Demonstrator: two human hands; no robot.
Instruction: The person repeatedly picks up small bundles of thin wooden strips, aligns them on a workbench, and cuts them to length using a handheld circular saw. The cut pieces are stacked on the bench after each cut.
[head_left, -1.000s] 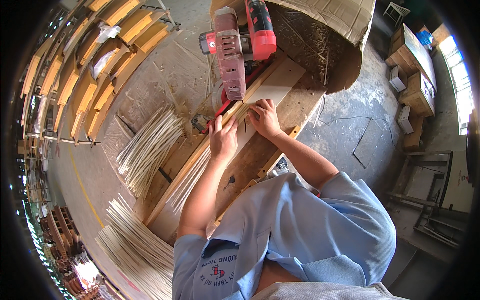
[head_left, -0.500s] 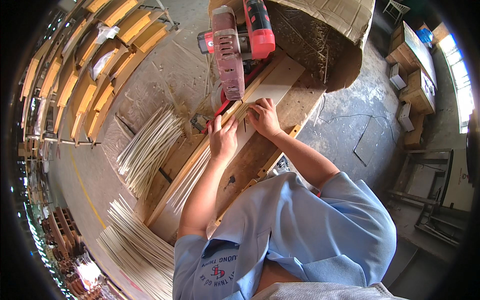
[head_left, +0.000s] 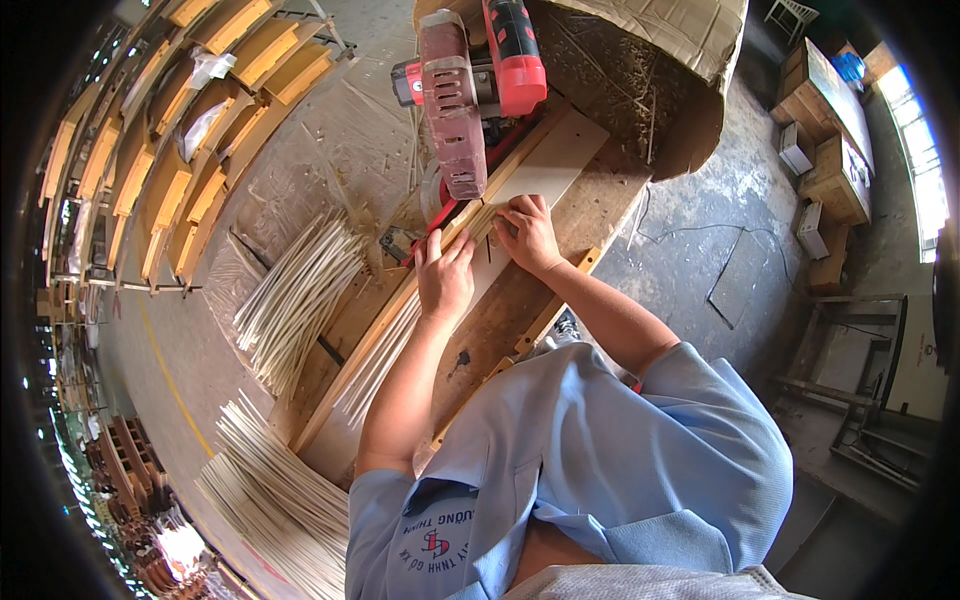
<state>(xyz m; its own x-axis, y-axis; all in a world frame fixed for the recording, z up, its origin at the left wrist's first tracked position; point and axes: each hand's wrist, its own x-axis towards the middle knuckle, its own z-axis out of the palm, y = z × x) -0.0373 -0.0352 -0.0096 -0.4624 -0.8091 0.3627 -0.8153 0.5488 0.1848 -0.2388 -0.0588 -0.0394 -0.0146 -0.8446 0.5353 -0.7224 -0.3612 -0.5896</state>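
Note:
A bundle of thin pale rods (head_left: 384, 352) lies lengthwise along a wooden fence (head_left: 340, 388) on the workbench (head_left: 497, 325). My left hand (head_left: 445, 280) is closed over the bundle, its fingertips at the fence. To its right, my right hand (head_left: 527, 238) grips the rods near their far ends, fingers curled; the fingertips are partly hidden. Just beyond both hands stands a red miter saw (head_left: 455, 120), its dusty guard raised close above the rods and fence. The blade is mostly hidden behind the guard.
Two larger heaps of pale rods, one (head_left: 300, 300) left of the bench and another (head_left: 275, 490) nearer me, lie alongside. An open cardboard box (head_left: 690, 60) with offcuts sits behind the saw. Racks of wooden parts (head_left: 190, 140) stand far left. A cable (head_left: 700, 232) crosses the right floor.

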